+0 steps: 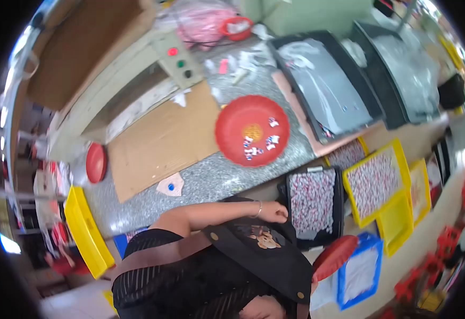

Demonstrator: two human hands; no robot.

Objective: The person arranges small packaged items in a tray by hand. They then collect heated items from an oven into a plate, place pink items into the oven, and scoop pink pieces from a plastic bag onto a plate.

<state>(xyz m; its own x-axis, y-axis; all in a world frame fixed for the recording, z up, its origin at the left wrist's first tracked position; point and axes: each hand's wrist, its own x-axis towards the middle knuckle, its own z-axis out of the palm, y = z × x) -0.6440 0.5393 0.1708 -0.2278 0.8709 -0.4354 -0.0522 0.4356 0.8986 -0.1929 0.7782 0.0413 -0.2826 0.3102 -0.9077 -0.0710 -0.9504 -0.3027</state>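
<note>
My left hand [273, 212], with a bracelet at the wrist, is held in front of my dark apron [238, 239]. Its fingers are curled in, and nothing shows in them. Beside my body, my right hand [314, 284] grips the edge of a red plastic plate [336, 258], which is tilted; most of that hand is hidden. Close to my left hand is a black crate [339, 212] filled with small white, red and dark pieces [312, 201]. A larger round red tray [232, 127] rests on the speckled worktop [200, 181], holding several small white-and-dark pieces.
A machine with coloured buttons [180, 64] stands behind a cardboard sheet [163, 138]. Black trays [328, 85] lie at the far right. Yellow crates [377, 183] and a blue crate [360, 271] are on the right; another yellow crate [86, 234] leans at left. A red bowl [96, 163] is near the machine.
</note>
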